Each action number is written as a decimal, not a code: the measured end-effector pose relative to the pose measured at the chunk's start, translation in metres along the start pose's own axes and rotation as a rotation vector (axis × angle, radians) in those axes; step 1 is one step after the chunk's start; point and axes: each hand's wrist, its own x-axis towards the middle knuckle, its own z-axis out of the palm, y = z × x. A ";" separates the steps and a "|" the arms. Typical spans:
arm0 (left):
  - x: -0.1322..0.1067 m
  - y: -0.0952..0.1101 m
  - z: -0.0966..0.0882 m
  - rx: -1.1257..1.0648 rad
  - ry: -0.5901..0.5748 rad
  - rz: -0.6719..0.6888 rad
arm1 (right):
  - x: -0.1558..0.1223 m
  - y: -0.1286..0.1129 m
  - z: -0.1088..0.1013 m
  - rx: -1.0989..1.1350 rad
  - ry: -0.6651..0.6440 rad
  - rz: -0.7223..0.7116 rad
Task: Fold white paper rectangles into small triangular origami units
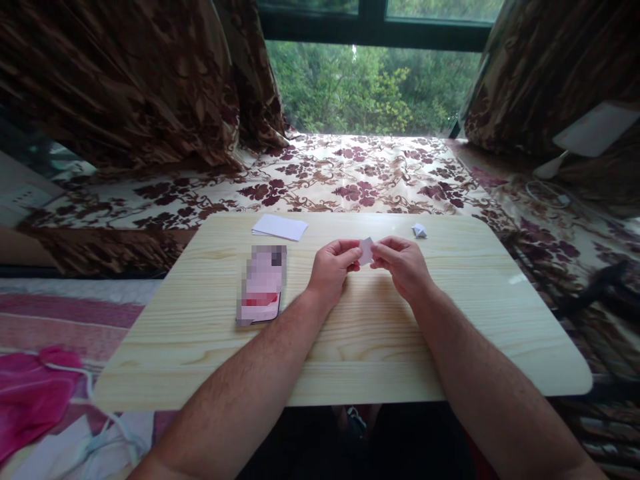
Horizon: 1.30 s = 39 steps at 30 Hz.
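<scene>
A small folded piece of white paper is held up between my two hands, above the middle of the wooden-topped table. My left hand pinches its left edge between thumb and fingers. On the opposite edge, my right hand grips it the same way. A small folded white paper shape sits beyond my right hand. To the far left of my hands lies a short stack of white paper sheets.
A phone, partly pixelated, lies left of my left forearm. Behind the table, a ledge with floral cloth runs below a window. A white lamp stands at the right. Pink cloth and a white cable are at the lower left.
</scene>
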 end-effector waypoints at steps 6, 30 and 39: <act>0.002 0.002 -0.001 0.143 0.072 0.163 | -0.001 -0.004 0.001 -0.011 0.010 -0.017; 0.003 0.011 -0.005 -0.148 -0.035 -0.038 | -0.009 0.000 0.017 0.049 0.110 0.108; 0.005 0.001 -0.002 -0.021 0.013 0.048 | -0.011 0.003 0.019 0.059 0.003 0.150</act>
